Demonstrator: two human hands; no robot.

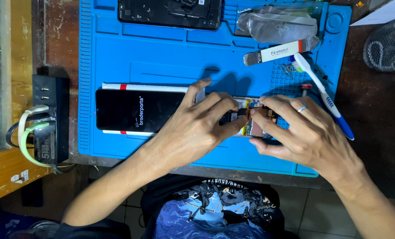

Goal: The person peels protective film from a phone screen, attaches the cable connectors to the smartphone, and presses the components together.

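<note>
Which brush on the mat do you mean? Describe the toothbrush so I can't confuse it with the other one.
Start at the blue work mat and go to its right edge, just beyond the right hand. The toothbrush lies there diagonally, white with a blue handle end. Unlike the flat, grey-bristled brush above it, it is slim, with a small head.

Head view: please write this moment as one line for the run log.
left hand: on opened phone | right hand: fingertips on same phone | black screen panel: beside it | surface: blue mat

Both forearms are bare, with no sleeves reaching the wrists. A silver ring circles one finger of the right hand. The left hand wears no jewellery; a dark shirt with blue graphic print covers the torso.
</note>
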